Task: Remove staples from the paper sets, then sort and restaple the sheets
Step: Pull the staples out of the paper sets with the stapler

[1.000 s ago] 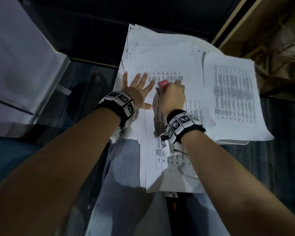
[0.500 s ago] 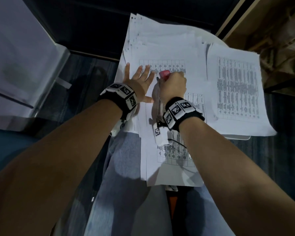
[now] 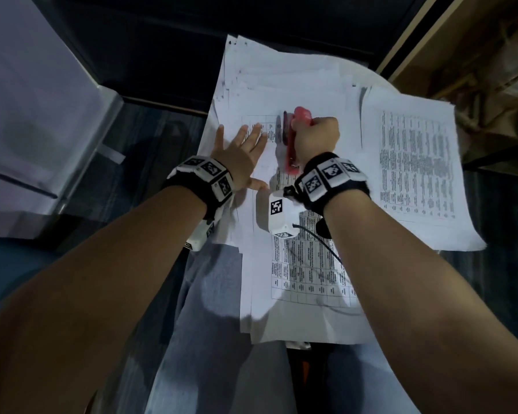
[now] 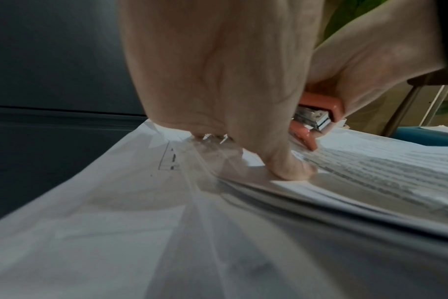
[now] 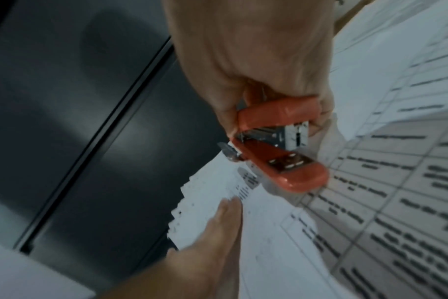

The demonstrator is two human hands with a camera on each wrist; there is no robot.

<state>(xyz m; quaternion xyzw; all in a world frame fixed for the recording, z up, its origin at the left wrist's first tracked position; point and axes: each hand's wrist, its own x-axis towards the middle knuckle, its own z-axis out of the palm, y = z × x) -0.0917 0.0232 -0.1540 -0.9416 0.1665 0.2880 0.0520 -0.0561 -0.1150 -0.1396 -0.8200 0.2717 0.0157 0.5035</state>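
None of the print on the sheets can actually be read, it's just rows of blurry table text, and the only other markings are the black and white square codes on the two wristbands [image 3: 202,177], which aren't words. Count wise: two hands, one stapler, and at least two piles of paper, a big messy paper stack [image 3: 281,85] in the middle of the head view and a side pile [image 3: 416,162] off toward the right of the frame. The left hand [image 3: 240,153] is flat with fingers spread out, pressing down on the top sheet left of center. The right hand [image 3: 316,138] is curled round a red stapler [image 3: 292,141], just right of the left hand and sitting over the upper part of the middle stack. The head view only shows the stapler edge on, so you can't see its mouth there. The right wrist view shows the stapler [image 5: 281,153] gaping open, metal magazine and anvil plate visible, hanging just above a corner of the sheets, with a left fingertip [image 5: 230,204] on the paper below it. The left wrist view is low down at paper level and shows the thumb [image 4: 289,170] planted on the edge of a stapled set, plus the stapler nose [image 4: 317,119] behind it. The sheets further back show punch holes along the left edge in the head view.
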